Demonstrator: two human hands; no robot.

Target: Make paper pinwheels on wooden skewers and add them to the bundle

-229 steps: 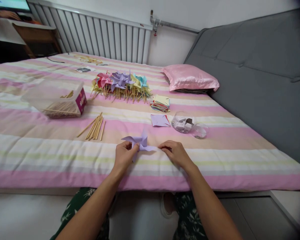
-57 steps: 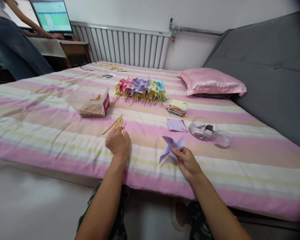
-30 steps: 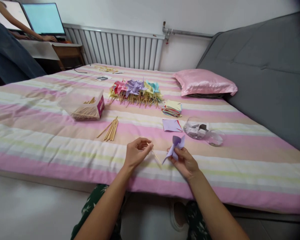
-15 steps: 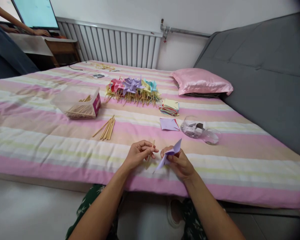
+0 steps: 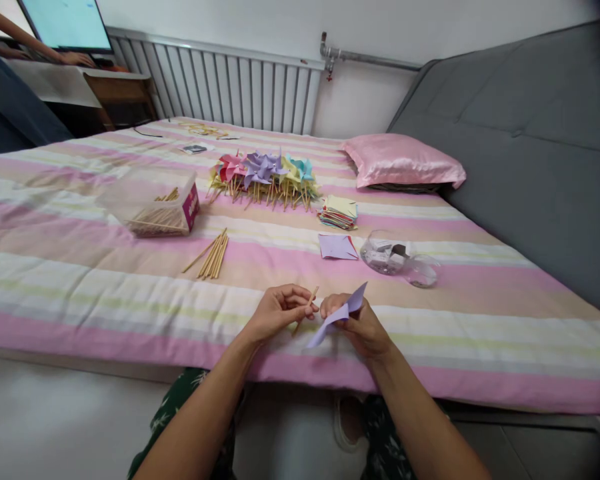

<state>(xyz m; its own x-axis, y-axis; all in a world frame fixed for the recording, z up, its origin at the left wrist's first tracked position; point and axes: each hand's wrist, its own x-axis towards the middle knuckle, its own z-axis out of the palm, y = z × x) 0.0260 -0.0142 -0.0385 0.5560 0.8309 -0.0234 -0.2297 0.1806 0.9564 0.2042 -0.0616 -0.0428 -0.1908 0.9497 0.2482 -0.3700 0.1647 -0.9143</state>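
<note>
My left hand pinches a short wooden stick between thumb and fingers, the stick slanting upward to the right. Close beside it, my right hand grips a purple paper pinwheel whose blades stick out past the fingers. Both hands are over the near edge of the bed, almost touching. Whether a pin sits in the pinwheel's middle I cannot tell. Beyond the hands lie a purple paper square and a loose bunch of wooden sticks.
A clear plastic box of sticks stands at left. Finished pinwheels lie in a row behind, near a stack of cut paper. Right of centre is a clear round container with its lid. A person stands far left.
The stick in my left hand has tilted further to the right. My right hand has turned the pinwheel slightly, so its blades show at a different angle.
</note>
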